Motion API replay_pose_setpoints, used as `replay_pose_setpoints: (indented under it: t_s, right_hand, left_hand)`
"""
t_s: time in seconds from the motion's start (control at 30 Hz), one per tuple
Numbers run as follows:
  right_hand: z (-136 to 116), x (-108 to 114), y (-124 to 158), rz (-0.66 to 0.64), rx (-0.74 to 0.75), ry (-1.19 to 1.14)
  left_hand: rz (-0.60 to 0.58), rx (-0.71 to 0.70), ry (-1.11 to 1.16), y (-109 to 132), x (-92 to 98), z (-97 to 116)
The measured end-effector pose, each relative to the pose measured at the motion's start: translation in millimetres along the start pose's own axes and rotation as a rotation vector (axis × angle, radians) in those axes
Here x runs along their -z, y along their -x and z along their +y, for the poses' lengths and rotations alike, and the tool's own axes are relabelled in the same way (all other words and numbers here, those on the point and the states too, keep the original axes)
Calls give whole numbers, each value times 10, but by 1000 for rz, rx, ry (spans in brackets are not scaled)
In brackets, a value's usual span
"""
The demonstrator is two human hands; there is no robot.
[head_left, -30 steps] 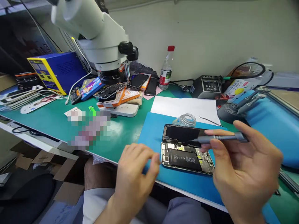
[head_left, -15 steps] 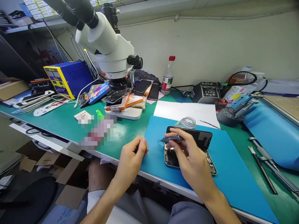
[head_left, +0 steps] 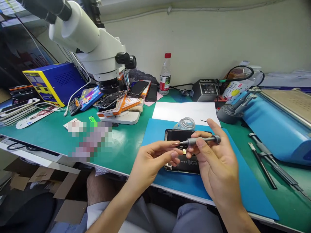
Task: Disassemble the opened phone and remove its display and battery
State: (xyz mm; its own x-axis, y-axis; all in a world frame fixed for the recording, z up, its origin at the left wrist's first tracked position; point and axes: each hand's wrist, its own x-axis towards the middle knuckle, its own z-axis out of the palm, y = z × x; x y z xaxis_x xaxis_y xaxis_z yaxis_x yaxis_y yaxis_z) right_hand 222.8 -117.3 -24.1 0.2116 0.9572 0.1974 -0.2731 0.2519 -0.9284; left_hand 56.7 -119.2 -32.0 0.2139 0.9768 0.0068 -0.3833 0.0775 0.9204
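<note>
My right hand (head_left: 216,158) grips a grey precision screwdriver (head_left: 199,140) by its handle, tip pointing left. My left hand (head_left: 155,158) is closed, its index finger reaching the screwdriver's tip and its thumb drawn in against another finger. Whatever may be between these fingertips is too small to make out. Below both hands lies an opened phone (head_left: 187,165), its dark battery showing and its black screen part raised along the far side. My hands cover much of the phone. A small pale-yellow piece (head_left: 184,151) shows between the hands; what holds it is unclear.
Under the phone lies a blue mat (head_left: 247,181), with a clear jar (head_left: 186,123) behind it. A microscope (head_left: 97,58) stands at left over stacked phones. A screwdriver stand (head_left: 229,113) and loose tools (head_left: 274,165) are at right. A bottle (head_left: 165,76) stands behind.
My left hand has moved right to the screwdriver's tip. My right hand has turned palm up, lifting the screwdriver's handle end into view. The camera view has shifted rightward.
</note>
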Motion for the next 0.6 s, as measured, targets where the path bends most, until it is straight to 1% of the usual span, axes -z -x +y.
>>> replay_pose_setpoints:
  t_s: [0.1,0.23,0.43,0.6]
  right_hand:
    - [0,-5,14,-10,-10,-18]
    - [16,0,11,-44,-3,-12]
    - [36,-2,-16,-45,-12,-6]
    - [53,20,-16,-55,6,6]
  left_hand:
    - [28,-30,22,-5,1,-30]
    - [50,-76,-5,30,16,-65]
    - [5,-143,-63,78,38,-109]
    - [-15,-127,-35,79,54,-124]
